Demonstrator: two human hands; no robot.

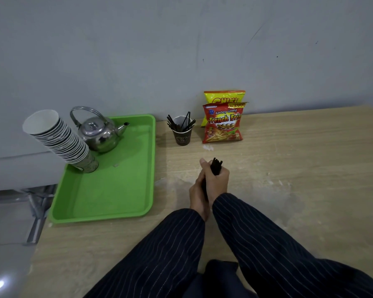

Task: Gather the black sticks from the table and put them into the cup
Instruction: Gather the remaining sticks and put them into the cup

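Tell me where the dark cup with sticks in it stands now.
In the head view the cup stands on the table near the wall, between the green tray and the red snack bag.

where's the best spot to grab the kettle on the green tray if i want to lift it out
Take the kettle by its arched wire handle, which stands upright over the lid, leaving room for fingers beneath. Come from above and the front: the stack of paper cups leans close on its left, and the spout sticks out to the right. It sits at the tray's back corner.
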